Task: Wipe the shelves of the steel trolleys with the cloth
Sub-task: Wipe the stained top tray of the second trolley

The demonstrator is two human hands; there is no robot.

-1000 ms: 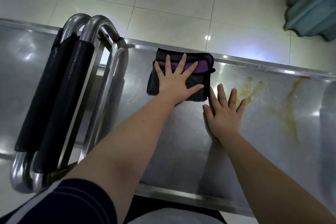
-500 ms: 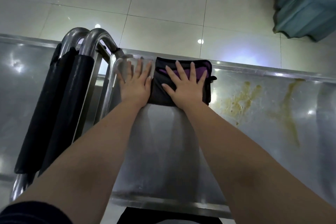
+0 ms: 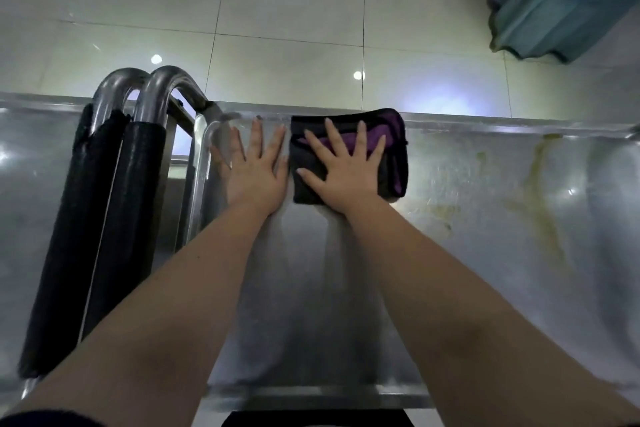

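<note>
The folded black-and-purple cloth (image 3: 393, 163) lies on the steel trolley shelf (image 3: 485, 270) at upper centre, pressed under the flat right hand (image 3: 346, 175), the left hand (image 3: 258, 177) flat just beside it, both grips open; soft and light, it probably slides best under palm pressure.

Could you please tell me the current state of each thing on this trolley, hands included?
shelf: yellowish stains on its right part, not yet wiped.
cloth: folded, flat on the shelf by the far rim.
right hand: fingers spread straight, pressing on the cloth.
left hand: flat on bare steel, beside the cloth.
handles: two, side by side, black grips.
</note>
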